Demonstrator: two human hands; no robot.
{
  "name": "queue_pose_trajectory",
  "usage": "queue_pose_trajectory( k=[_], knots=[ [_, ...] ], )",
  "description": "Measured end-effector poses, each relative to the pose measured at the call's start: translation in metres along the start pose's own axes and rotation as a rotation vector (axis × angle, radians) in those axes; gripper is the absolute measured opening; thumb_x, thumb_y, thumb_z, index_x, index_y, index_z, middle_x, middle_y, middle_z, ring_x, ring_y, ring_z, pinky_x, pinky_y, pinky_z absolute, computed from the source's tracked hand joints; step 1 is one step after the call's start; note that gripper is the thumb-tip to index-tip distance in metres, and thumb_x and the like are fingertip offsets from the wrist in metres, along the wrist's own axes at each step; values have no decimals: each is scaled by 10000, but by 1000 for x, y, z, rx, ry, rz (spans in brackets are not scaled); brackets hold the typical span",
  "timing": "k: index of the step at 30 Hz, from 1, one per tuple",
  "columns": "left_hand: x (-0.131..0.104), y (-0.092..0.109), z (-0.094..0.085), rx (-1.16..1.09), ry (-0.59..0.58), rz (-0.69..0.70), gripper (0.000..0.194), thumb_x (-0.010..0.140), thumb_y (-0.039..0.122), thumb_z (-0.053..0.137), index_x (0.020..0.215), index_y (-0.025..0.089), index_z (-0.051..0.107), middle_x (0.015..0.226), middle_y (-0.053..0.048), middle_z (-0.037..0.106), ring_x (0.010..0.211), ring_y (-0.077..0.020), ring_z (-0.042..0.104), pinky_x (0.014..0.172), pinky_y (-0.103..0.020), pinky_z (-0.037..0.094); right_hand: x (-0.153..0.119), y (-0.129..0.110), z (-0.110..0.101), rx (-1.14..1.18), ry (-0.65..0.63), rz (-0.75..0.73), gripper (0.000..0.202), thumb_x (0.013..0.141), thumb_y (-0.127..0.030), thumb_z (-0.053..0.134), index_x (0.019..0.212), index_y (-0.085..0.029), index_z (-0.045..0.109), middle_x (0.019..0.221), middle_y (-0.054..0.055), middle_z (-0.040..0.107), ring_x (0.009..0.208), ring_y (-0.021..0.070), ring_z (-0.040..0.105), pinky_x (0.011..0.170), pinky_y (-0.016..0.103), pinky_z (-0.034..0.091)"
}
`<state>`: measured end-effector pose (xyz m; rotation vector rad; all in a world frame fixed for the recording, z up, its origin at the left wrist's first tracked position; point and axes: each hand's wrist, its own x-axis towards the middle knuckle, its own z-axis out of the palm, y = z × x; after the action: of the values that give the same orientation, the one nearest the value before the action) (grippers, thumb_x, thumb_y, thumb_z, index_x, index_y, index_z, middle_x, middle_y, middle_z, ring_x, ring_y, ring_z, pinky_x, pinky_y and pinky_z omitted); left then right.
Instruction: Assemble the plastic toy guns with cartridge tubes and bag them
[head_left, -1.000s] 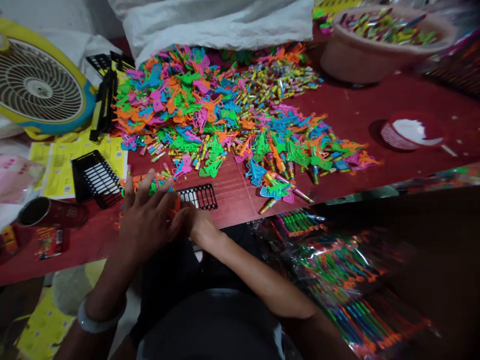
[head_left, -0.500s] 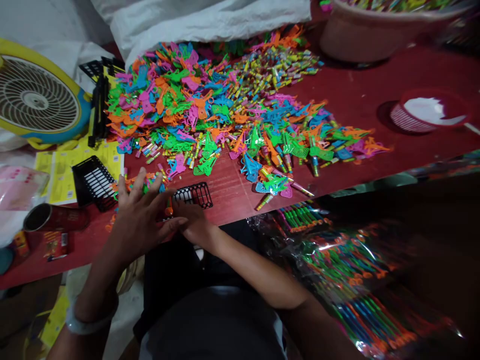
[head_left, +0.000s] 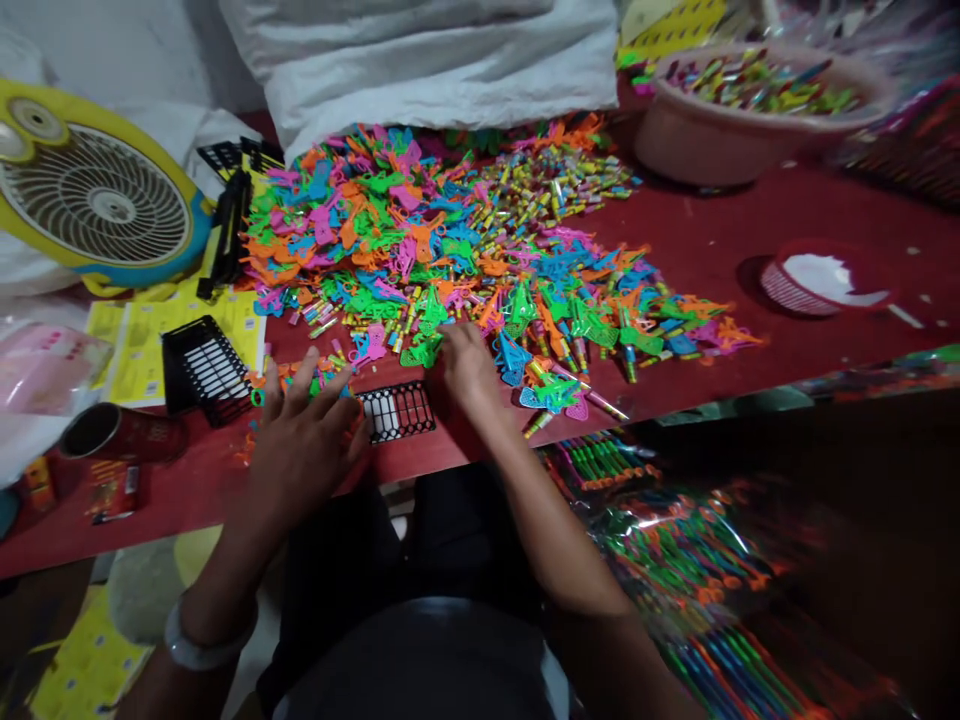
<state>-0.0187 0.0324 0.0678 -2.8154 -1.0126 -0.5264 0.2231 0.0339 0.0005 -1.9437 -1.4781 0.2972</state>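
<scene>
Status change: compared with the previous view, our right hand (head_left: 469,370) is away from our left hand (head_left: 300,440) and is at the near edge of the large heap (head_left: 405,220). The black rack (head_left: 397,410), partly covered at its left end half a second earlier, is more exposed. In effect, our two hands now serve separate positions: the right at the supply of loose pieces, the left over the small heap (head_left: 257,396) beside the rack.

Right grip: our fingers are drawn close together and point down beside a green plastic piece (head_left: 420,350). We cannot tell whether they pinch anything. Left grip: our fingers are spread, palm down, over the small heap; the thumb side is near the left end of the rack. We cannot tell whether the palm conceals a piece.

Location and condition: the rack lies flat on the red table (head_left: 480,400), close to its front edge, between our hands. It is an open black lattice with rounded openings along its long sides; white shows through its left part and red through its right. The large heap is a loose tangle of orange, green, blue and pink plastic pieces, with short printed tubes (head_left: 322,315) among them, lying in all directions.
</scene>
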Motion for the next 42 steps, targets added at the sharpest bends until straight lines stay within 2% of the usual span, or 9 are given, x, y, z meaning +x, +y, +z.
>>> queue_pose_trajectory(
  k=[3,11,15,21,24,28,33,38,42],
  knots=[
    [1,2,-2,6,-15,-27,40,901,275,629,901,265,668,1353,-34,660,1501,-341,326,1245,-676,154,14,22,-28,-141,131,85,373,951,-118,401,1208,-139,670,1140,151,643,987,261,617,892,385,497],
    [2,4,-1,-59,1,-40,35,903,272,629,919,260,658,1338,-56,667,1487,-352,354,1253,-690,91,-12,86,-95,-304,301,279,305,924,-332,529,1088,-154,715,1060,153,665,941,280,605,844,394,458],
    [0,3,1,-79,26,-44,50,880,230,646,916,266,644,1330,-41,669,1500,-349,332,1260,-684,53,14,96,-87,-355,166,373,285,841,-369,646,970,-125,718,1016,160,653,861,267,601,785,380,455],
    [0,4,1,-72,52,-50,89,861,199,645,919,261,618,1321,-39,666,1516,-329,303,1267,-667,71,40,85,-70,-170,134,174,212,836,-265,578,935,-120,696,923,129,669,871,244,603,788,359,476],
    [0,4,1,-61,58,-36,90,864,199,638,920,266,614,1328,-32,660,1521,-327,294,1270,-661,61,18,86,-87,-174,183,92,223,856,-258,552,968,-153,714,958,120,675,932,259,616,854,396,485],
    [-1,3,2,-50,51,-33,82,869,219,651,915,265,602,1329,-36,662,1505,-343,324,1266,-666,65,-44,98,-110,-278,18,158,366,880,-338,611,1218,-223,694,1109,132,632,951,275,641,823,415,510],
    [0,2,2,-24,21,-18,18,907,272,616,902,258,606,1339,-57,662,1469,-355,383,1255,-675,98,-81,101,-76,-491,-80,251,738,839,-495,737,1499,-300,472,1491,236,395,1352,446,433,988,605,431],
    [0,0,3,12,46,18,51,920,287,600,879,260,613,1296,-66,688,1443,-343,425,1253,-663,128,-26,87,-29,-484,10,221,729,912,-557,641,1546,-303,387,1587,243,276,1454,448,290,1067,632,340],
    [0,0,3,8,44,11,39,918,282,605,892,257,621,1310,-67,681,1455,-347,410,1258,-663,120,6,84,-25,-417,38,147,764,878,-505,696,1541,-319,365,1581,206,301,1447,416,302,1071,618,330]
  ],
)
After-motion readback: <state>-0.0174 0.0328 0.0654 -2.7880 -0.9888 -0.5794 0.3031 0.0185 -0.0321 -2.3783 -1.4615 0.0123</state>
